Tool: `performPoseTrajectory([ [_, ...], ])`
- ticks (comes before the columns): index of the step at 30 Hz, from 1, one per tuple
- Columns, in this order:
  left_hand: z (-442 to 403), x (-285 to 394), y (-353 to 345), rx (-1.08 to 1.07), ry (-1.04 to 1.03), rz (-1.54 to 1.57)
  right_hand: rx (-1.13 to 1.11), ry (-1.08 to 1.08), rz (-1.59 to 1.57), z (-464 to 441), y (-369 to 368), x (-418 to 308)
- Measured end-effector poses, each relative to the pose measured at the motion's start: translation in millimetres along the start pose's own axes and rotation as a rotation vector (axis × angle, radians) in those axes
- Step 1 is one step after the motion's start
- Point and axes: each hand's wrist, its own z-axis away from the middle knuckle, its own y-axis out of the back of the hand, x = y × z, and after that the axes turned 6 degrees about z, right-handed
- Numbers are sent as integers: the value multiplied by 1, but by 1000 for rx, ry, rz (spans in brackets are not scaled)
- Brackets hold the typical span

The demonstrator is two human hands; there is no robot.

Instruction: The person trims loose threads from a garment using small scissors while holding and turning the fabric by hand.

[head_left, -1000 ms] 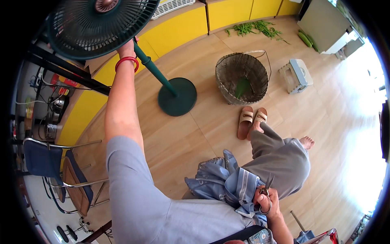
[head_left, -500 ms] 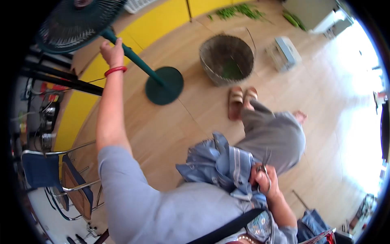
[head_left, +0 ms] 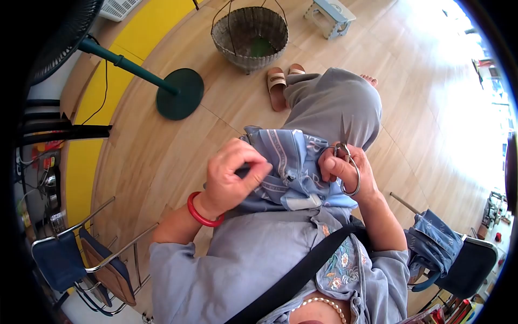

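Note:
Blue printed cloth (head_left: 280, 156) lies bunched across my lap, with pale lettered bands and a white patch near its lower edge. My right hand (head_left: 353, 170) rests at the cloth's right side and holds metal scissors (head_left: 345, 143). Their blades point up and away, slightly apart, and a ring handle shows below my fingers. My left hand (head_left: 232, 173), with a red bangle (head_left: 202, 210) at the wrist, is over the cloth's left side. Its fingers are curled and the thumb meets them in a pinch; whatever may be between the tips is too small to make out.
A green pedestal fan (head_left: 181, 94) stands at upper left. Ahead are a woven basket (head_left: 251, 32), slippers (head_left: 277, 89) and a small step stool (head_left: 329, 16). Chairs flank me: a blue folding chair (head_left: 56, 256) at left, another (head_left: 469, 264) at right with blue cloth (head_left: 434, 243) over it.
My left hand has left the fan's pole and come back to the cloth on my lap, closing into a pinch. The view has tilted down; my right hand still holds the scissors.

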Motion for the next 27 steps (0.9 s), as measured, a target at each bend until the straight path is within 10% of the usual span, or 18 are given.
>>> performPoseTrajectory([
  [11, 4, 38, -34, -167, -91, -221, 72, 88, 336, 18, -31, -9],
  [27, 9, 34, -37, -91, 265, 132, 64, 62, -67, 14, -21, 5],
])
